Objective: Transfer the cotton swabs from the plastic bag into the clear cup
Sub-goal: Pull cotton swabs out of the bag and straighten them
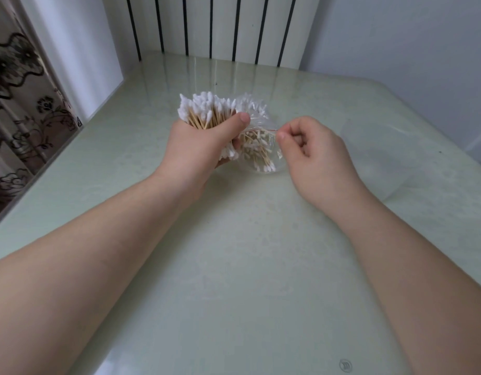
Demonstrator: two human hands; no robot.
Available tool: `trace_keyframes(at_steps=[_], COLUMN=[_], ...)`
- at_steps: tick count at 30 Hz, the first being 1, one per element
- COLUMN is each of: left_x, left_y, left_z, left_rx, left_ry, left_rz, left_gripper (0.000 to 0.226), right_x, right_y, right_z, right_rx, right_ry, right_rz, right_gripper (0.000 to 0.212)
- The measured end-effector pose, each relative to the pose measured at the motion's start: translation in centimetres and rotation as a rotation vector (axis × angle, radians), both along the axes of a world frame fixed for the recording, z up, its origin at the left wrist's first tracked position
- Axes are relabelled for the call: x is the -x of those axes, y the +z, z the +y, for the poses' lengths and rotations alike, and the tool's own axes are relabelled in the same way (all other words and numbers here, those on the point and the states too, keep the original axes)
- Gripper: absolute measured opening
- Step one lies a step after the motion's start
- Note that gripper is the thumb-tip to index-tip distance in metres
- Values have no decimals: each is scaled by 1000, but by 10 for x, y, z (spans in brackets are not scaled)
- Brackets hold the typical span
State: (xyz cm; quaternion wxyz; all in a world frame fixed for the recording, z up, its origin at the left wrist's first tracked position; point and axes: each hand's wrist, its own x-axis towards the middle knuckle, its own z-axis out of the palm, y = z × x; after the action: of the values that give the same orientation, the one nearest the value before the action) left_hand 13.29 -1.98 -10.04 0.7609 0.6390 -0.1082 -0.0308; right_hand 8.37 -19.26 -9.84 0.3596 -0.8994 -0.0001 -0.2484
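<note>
Room: a white panel with black upright stripes is standing behind the far edge, with a plain pale wall filling the right side.
Surface: a glossy pale green table is taking up most of the view and is mirroring the stripes near its far edge.
Far left: a curtain with a dark floral print is hanging beside the table's left edge.
Left hand: the left hand is gripping a thick bundle, fingers and thumb curled round the wooden sticks.
Cotton swabs: the cotton swabs are fanning upward out of that fist, above the table's middle.
Plastic bag: the plastic bag is crumpling against the bundle's right side; whether the bundle is sitting partly inside it, I cannot tell.
Clear cup: the clear cup is standing on the table between the two hands, with loose swabs lying inside.
Right hand: the right hand is pinching the bag's edge between thumb and forefinger, the other fingers curling in.
</note>
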Motion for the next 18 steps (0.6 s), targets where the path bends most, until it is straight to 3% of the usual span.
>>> trace_keyframes(at_steps=[4, 8, 11, 14, 18], left_x=[2, 3, 6, 7, 12], left_y=[-3, -4, -2, 1, 4], left_z=[-3, -5, -6, -6, -5], left_rx=[-43, -7, 25, 25, 23], left_ry=[-64, -136, -140, -164, -338], left_rz=[-42, -6, 107, 151, 192], left_gripper=[17, 14, 5, 8, 12], right_x=[3, 9, 10, 11, 13], right_y=[-2, -1, -1, 1, 5], right_z=[13, 20, 18, 11, 6], right_rx=[-305, -202, -179, -100, 153], right_ry=[131, 242, 243, 232, 289], right_rz=[25, 62, 97, 67, 115], right_gripper=[12, 7, 16, 42, 99])
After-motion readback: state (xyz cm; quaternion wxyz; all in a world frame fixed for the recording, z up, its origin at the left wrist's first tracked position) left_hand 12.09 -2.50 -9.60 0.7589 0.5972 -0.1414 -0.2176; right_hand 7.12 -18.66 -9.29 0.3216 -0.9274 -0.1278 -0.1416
